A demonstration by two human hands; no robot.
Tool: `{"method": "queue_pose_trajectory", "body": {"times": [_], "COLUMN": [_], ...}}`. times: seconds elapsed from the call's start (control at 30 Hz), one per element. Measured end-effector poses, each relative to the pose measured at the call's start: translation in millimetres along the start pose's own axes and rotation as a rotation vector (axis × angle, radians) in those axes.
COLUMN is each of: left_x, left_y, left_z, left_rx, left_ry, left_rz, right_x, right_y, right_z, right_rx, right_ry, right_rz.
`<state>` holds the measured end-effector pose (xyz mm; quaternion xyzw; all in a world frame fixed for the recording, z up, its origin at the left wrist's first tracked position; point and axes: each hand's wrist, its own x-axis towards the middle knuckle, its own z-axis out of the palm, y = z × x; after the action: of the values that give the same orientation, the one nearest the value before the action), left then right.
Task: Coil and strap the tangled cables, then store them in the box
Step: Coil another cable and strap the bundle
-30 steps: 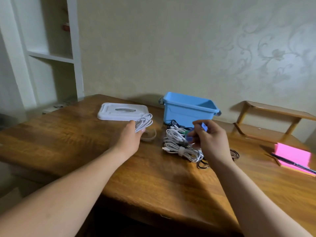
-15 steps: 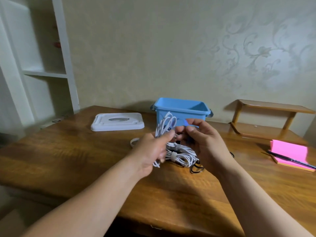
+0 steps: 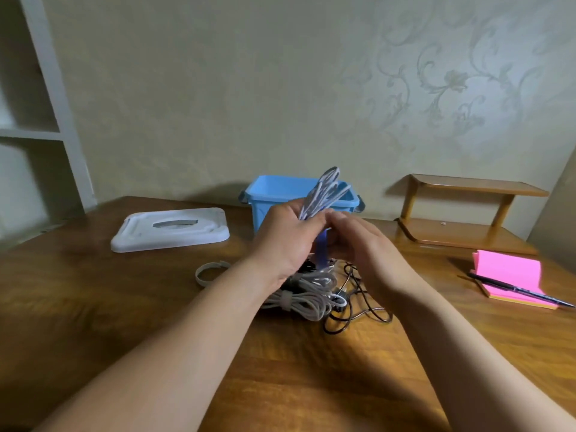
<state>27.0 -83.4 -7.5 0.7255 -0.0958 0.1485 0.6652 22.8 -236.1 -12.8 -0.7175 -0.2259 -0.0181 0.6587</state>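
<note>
Left hand (image 3: 280, 241) is up off the tabletop (image 3: 156, 322), wrapped round a white coil (image 3: 324, 191), right in front of the blue box (image 3: 265, 198). Right hand (image 3: 358, 244) is pressed in close at the same spot with its fingers tucked out of sight. I can't tell from here whether it's pinching anything. A blue strap (image 3: 321, 254) dangles between the two hands, down towards the pile (image 3: 299, 294) of cables underneath.

The coil's long axis runs upward and leans a little right. The looped end is on top, poking above the box rim, and the lower end is buried in the left palm. Those top loops are fanned apart, not lying flat together.

That's the worry, I'd say. Slacken the left grip while the strap goes round and the loops will spring open. Wrap too near the hidden end and one fanned loop may escape the band. And the strap's loose tail hangs close to the pile and the black cable (image 3: 352, 307), so it could snag and drag them along.
</note>
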Motion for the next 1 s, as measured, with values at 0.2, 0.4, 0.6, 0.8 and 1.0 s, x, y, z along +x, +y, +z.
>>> {"method": "queue_pose_trajectory", "body": {"times": [0.2,0.4,0.6,0.8,1.0], "left_x": [6,10,13,3,1], "left_y": [-13,-17,-13,-16,-12], "left_z": [11,6,6,4,-2], "left_rx": [0.042,0.307,0.727,0.457,0.255], "left_ry": [0.02,0.019,-0.064,-0.361,-0.433], "left_rz": [0.135,0.073,0.137,0.114,-0.068], "right_x": [6,2,-6,-4,-2], "right_y": [19,3,4,25,21], "right_z": [-15,-28,7,5,4], "right_rx": [0.148,0.249,-0.025,-0.13,-0.028], "right_ry": [0.071,0.248,0.117,0.315,0.308], "right_rz": [0.008,-0.076,-0.224,-0.133,-0.144]}}
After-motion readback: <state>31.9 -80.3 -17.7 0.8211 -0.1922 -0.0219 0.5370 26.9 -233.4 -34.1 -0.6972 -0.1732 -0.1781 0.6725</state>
